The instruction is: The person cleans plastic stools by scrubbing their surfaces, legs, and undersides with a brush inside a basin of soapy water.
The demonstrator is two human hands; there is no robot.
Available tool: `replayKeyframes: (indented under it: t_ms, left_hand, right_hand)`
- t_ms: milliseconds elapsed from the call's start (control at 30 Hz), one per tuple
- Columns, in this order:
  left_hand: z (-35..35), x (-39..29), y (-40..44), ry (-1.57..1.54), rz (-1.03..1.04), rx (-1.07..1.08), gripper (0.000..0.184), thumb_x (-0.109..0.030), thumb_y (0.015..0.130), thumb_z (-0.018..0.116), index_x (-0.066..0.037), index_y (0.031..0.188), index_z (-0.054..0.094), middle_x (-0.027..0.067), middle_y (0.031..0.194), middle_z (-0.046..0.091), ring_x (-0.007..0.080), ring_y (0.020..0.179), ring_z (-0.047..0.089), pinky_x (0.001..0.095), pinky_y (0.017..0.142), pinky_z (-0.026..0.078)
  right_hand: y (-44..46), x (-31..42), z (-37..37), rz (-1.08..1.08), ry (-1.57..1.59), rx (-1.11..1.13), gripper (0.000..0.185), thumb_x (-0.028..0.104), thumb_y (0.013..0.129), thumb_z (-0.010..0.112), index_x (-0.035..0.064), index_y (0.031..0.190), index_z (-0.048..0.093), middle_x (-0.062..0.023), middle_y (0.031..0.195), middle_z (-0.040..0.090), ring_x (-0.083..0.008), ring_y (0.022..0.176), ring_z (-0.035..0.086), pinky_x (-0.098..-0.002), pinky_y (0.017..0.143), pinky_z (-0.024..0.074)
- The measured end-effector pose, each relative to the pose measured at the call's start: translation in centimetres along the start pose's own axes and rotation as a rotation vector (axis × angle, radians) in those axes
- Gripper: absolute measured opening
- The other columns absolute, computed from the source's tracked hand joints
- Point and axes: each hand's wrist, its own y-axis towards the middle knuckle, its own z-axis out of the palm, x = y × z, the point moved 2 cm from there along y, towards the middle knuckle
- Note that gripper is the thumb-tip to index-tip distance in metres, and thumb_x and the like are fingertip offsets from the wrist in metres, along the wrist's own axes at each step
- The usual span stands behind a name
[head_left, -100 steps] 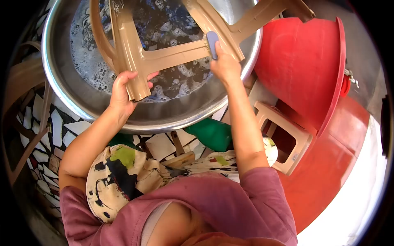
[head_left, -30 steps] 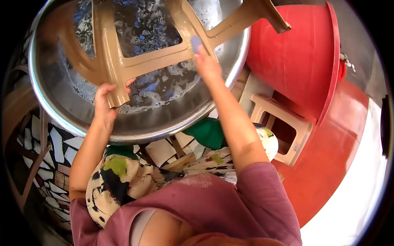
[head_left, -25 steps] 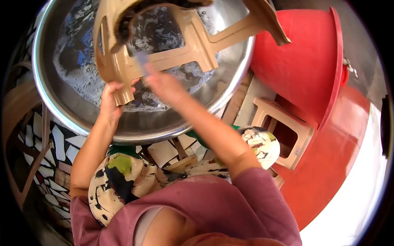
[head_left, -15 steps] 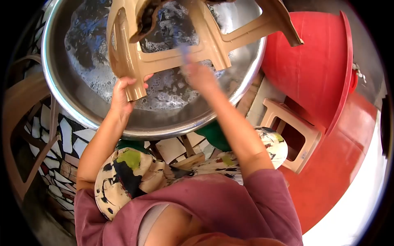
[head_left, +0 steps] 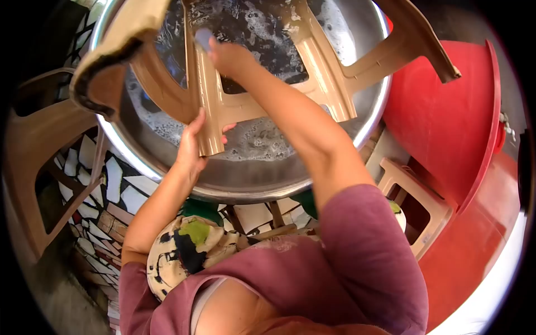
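A tan plastic chair [head_left: 265, 109], wet and shiny, is held tilted over a wide metal basin [head_left: 245, 187] of soapy water [head_left: 262, 146]. My left hand [head_left: 192, 142] is closed around the lower end of one chair leg, thumb on the near side and fingertips showing past the far side. Higher along that same leg, my right hand [head_left: 231, 60] grips a small bluish-grey piece [head_left: 204, 39], perhaps a scrubbing pad, against or close to the plastic. My right fingers are partly hidden, and the chair's upper parts run out of view.
A large red tub [head_left: 441, 117] lies tipped at the right, with a small tan plastic stool [head_left: 419, 206] below it. Another brown plastic chair [head_left: 33, 162] stands at the left. Broken-tile paving [head_left: 114, 178] and a red floor patch [head_left: 463, 257] show around the basin.
My right hand has moved left and up, from the middle crosspiece to the leg held by my left hand. The chair has turned, its dark-edged part now further left. The view has shifted too.
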Motion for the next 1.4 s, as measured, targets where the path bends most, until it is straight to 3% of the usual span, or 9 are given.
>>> replayKeyframes:
  t_ms: [200,433,500,767,933,1033,1100,1200,1400]
  left_hand:
    - [0.8,0.8,-0.2,-0.024,0.042,-0.084,0.067,-0.056,0.092,0.046,0.0,0.128,0.042,0.015,0.109,0.061,0.0238,0.088,0.066,0.0288,0.058,0.053]
    - [1.1,2.0,0.0,0.0,-0.048,-0.022,0.069,-0.057,0.094,0.038,0.001,0.132,0.041,0.0204,0.119,0.058,0.0242,0.093,0.065,0.0291,0.062,0.052]
    - [1.6,1.4,-0.2,0.027,0.026,-0.039,0.068,-0.056,0.094,0.038,0.001,0.132,0.04,0.0198,0.121,0.057,0.0263,0.101,0.063,0.0298,0.062,0.052]
    - [1.8,1.5,-1.0,-0.034,0.02,0.0,0.07,-0.056,0.094,0.039,0.001,0.134,0.038,0.0194,0.122,0.055,0.0301,0.104,0.062,0.0317,0.066,0.053]
    - [1.6,1.3,-0.8,-0.045,0.053,0.019,0.069,-0.055,0.094,0.039,0.001,0.134,0.037,0.0193,0.121,0.056,0.0295,0.103,0.062,0.0328,0.067,0.053]
    - [1.4,1.9,-0.4,-0.001,-0.027,-0.03,0.066,-0.054,0.095,0.038,0.0,0.133,0.038,0.0189,0.118,0.058,0.0266,0.096,0.064,0.0324,0.066,0.053]
    - [3.2,1.6,-0.7,-0.004,-0.006,-0.08,0.065,-0.055,0.096,0.035,-0.001,0.131,0.041,0.0189,0.115,0.06,0.0229,0.084,0.065,0.0312,0.064,0.052]
    - [3.2,1.3,-0.6,0.03,-0.025,-0.046,0.065,-0.056,0.096,0.033,-0.002,0.131,0.043,0.0205,0.11,0.062,0.0196,0.072,0.062,0.03,0.065,0.051]
    - [2.5,1.7,-0.6,0.018,-0.073,-0.019,0.069,-0.059,0.093,0.036,-0.002,0.131,0.042,0.0217,0.112,0.06,0.0214,0.08,0.063,0.0297,0.065,0.052]
  right_hand:
    - [-13.4,4.4,-5.2,-0.107,0.158,0.15,0.041,0.028,0.094,0.045,0.008,0.129,0.044,-0.0177,0.078,0.065,-0.0373,0.067,0.064,-0.0479,0.059,0.0489]
    - [12.5,-3.2,2.0,-0.002,-0.171,0.016,0.032,0.016,0.08,0.046,0.0027,0.097,0.069,-0.0187,0.104,0.066,-0.0361,0.098,0.063,-0.0436,0.086,0.0501]
    - [10.4,-1.9,-0.9,0.236,0.154,-0.079,0.032,0.019,0.082,0.047,0.0017,0.095,0.07,-0.0217,0.103,0.066,-0.0373,0.098,0.063,-0.0448,0.085,0.0504]
    - [-9.5,1.8,-5.1,0.069,0.147,0.32,0.053,0.03,0.094,0.041,0.0147,0.144,0.03,-0.0209,0.101,0.065,-0.0363,0.09,0.064,-0.0458,0.078,0.0495]
    - [-13.7,5.2,-6.4,0.381,0.962,0.321,0.053,0.033,0.098,0.038,0.0093,0.144,0.031,-0.0238,0.122,0.056,-0.0381,0.094,0.064,-0.04,0.082,0.0501]
    - [-9.6,4.1,0.3,-0.028,0.467,-0.245,0.048,0.03,0.098,0.037,0.0054,0.139,0.039,-0.0254,0.112,0.06,-0.0367,0.089,0.064,-0.0393,0.073,0.0525]
    - [-1.0,3.0,-2.7,0.118,0.575,0.03,0.047,0.027,0.097,0.038,-0.0004,0.135,0.04,-0.0279,0.094,0.063,-0.0366,0.08,0.065,-0.0402,0.063,0.0519]
    - [6.9,0.2,-1.7,-0.109,0.375,-0.277,0.043,0.022,0.095,0.039,-0.0059,0.128,0.038,-0.0274,0.077,0.06,-0.0367,0.067,0.063,-0.0415,0.055,0.0492]
    - [-10.6,3.2,-3.0,-0.076,0.417,-0.052,0.041,0.021,0.093,0.041,-0.0067,0.123,0.044,-0.031,0.092,0.06,-0.0423,0.078,0.063,-0.0463,0.064,0.05]
